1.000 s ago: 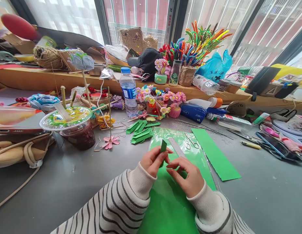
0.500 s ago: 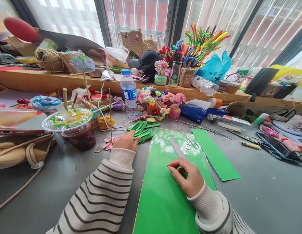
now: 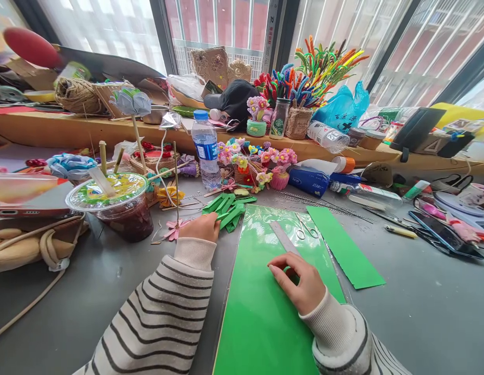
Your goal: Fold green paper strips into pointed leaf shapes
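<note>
Resting at the pile of folded green paper strips [image 3: 226,208], the left hand [image 3: 201,227] is being kept low, fingers curled around one; the right hand's [image 3: 300,284] fingers are being pressed together on the green sheet [image 3: 261,312].

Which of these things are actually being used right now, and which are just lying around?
In use: left hand at the folded green strips; right hand on the green sheet, by the ruler.

Lying about: scissors, water bottle, drink cup, phone.

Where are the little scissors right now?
In the head view, the scissors lie on the bagged green paper, beside the metal ruler, just beyond the right hand.
</note>
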Motion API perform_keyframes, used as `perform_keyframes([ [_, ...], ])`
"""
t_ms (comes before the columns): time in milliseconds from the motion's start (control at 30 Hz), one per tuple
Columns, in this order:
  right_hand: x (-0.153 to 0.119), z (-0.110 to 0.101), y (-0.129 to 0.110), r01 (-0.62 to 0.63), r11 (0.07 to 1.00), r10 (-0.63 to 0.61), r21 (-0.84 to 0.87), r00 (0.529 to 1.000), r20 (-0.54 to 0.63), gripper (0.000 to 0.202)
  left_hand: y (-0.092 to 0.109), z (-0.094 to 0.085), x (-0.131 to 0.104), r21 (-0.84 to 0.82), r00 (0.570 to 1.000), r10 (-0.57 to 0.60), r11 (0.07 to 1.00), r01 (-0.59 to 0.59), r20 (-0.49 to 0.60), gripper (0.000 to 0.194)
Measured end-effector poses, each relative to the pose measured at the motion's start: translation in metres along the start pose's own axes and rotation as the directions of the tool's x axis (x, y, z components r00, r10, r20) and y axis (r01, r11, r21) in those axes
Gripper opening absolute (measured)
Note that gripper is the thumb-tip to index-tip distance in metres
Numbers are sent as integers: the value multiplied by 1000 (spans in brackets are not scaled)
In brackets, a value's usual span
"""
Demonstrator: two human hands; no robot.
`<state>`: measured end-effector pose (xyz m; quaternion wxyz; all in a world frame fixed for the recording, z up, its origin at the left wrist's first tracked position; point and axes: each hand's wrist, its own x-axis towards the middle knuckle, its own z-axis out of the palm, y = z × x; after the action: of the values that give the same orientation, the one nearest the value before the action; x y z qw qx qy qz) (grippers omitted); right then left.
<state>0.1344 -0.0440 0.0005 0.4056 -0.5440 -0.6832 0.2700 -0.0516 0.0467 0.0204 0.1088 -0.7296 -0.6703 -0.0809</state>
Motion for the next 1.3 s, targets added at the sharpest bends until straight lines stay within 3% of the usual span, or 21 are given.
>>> perform_keyframes([
  [100,2,2,3,-39,998,41,51,998,-46,16,3,-2,-5,8,993,49,999,-48,-105,28],
  [200,5,4,6,-124,976,146,177,983,-115,24,15,-7,-15,-57,950,203,973,-222,-237,25],
  [267,7,3,6,-184,934,236,306,961,-142,29,25,-10,-22,-105,872,313,921,-376,-376,23],
  [333,8,1,6,-220,881,302,418,943,-141,30,34,-11,-29,-97,737,493,798,-595,-463,23],
  [367,9,0,7,-235,862,322,450,938,-127,29,37,-11,-32,-93,688,532,754,-650,-493,23],
  [433,10,-4,9,-258,842,345,474,933,-105,26,41,-10,-36,-129,644,563,693,-709,-518,22],
  [500,10,-6,11,-264,839,346,475,934,-92,24,42,-10,-39,-254,680,554,654,-712,-480,20],
  [633,9,-8,13,-251,835,314,489,948,-50,20,42,-12,-38,-661,875,412,587,-468,-253,26],
  [733,9,-6,10,-223,805,316,549,945,-80,17,43,-12,-35,-794,919,359,506,-336,-160,27],
  [933,9,-5,6,-206,691,381,693,918,-107,12,44,-7,-30,-883,946,309,411,-225,-97,26],
  [1133,9,-8,6,-250,676,377,693,925,-34,14,47,-6,-33,-947,890,455,301,-110,41,28],
  [1300,10,-8,6,-174,692,351,700,929,-116,21,47,-4,-32,-958,880,471,276,-80,62,27],
])
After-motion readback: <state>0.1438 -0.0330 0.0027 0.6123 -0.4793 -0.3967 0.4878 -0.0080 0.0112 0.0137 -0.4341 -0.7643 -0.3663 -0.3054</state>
